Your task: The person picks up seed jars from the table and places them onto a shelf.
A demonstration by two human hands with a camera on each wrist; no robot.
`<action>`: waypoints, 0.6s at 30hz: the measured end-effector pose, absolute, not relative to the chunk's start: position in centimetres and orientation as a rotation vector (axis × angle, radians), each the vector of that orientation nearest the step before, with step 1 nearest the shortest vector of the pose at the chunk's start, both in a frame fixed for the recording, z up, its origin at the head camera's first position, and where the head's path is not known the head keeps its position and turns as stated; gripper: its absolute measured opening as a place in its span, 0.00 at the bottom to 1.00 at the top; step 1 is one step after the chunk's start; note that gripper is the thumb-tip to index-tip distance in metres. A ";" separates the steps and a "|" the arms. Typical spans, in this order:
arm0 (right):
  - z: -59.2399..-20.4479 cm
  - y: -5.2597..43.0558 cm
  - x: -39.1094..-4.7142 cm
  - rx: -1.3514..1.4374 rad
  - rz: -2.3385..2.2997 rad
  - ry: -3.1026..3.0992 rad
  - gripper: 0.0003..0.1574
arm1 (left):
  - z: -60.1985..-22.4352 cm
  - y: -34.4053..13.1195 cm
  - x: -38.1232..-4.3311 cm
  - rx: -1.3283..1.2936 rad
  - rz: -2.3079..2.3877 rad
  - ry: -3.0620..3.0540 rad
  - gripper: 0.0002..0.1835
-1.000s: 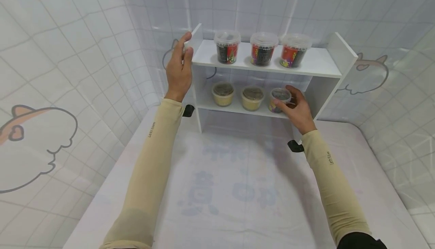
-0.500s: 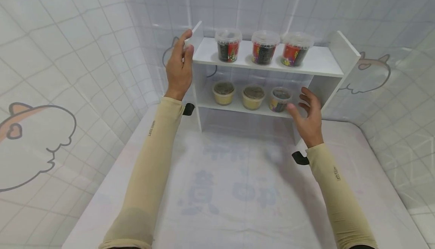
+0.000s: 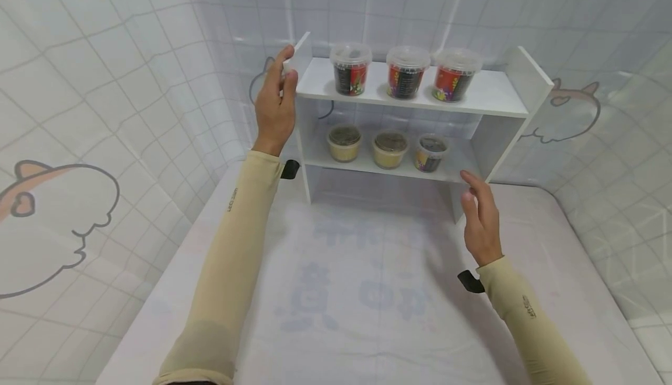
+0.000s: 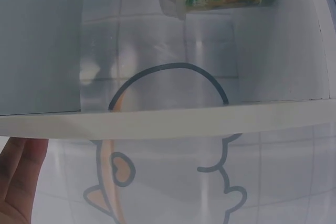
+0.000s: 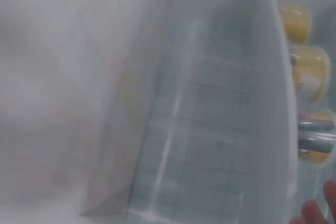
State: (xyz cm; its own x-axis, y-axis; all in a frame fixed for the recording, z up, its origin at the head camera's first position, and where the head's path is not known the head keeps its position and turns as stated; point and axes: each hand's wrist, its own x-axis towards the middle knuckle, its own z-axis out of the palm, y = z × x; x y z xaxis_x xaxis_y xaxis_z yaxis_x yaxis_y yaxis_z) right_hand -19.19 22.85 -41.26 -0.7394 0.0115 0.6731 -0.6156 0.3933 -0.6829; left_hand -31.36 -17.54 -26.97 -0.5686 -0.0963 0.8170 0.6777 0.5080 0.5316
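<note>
A white two-tier shelf (image 3: 409, 103) stands by the back wall. My left hand (image 3: 275, 108) is at its upper left side panel (image 3: 301, 58), holding the front edge between thumb and fingers. On the lower tier sit a left yellow tub (image 3: 344, 143), a middle yellow tub (image 3: 390, 149) and a smaller cup (image 3: 430, 153) with a yellow and dark label. My right hand (image 3: 482, 221) is in front of the shelf's lower right corner, fingers extended and holding nothing. Its fingertips appear at the lower right edge of the right wrist view.
Three clear-lidded cups with red and black labels, a left cup (image 3: 350, 70), a middle cup (image 3: 407, 73) and a right cup (image 3: 455, 76), line the upper tier. A pale printed cloth (image 3: 367, 291) covers the table. Tiled-pattern sheeting (image 3: 131, 81) surrounds it.
My right hand has let go of the small cup at the right of the lower tier and drawn back toward me and to the right. My left hand stays at the side panel.
</note>
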 end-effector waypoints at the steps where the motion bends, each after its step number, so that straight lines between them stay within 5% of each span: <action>1: -41.9 23.3 -19.2 0.513 1.355 -2.081 0.27 | -27.0 -17.5 -31.3 -0.481 -1.155 -1.908 0.25; 18: -46.5 25.0 -16.8 0.572 1.015 -2.494 0.38 | -30.3 -18.1 -26.5 -0.439 -1.159 -2.162 0.34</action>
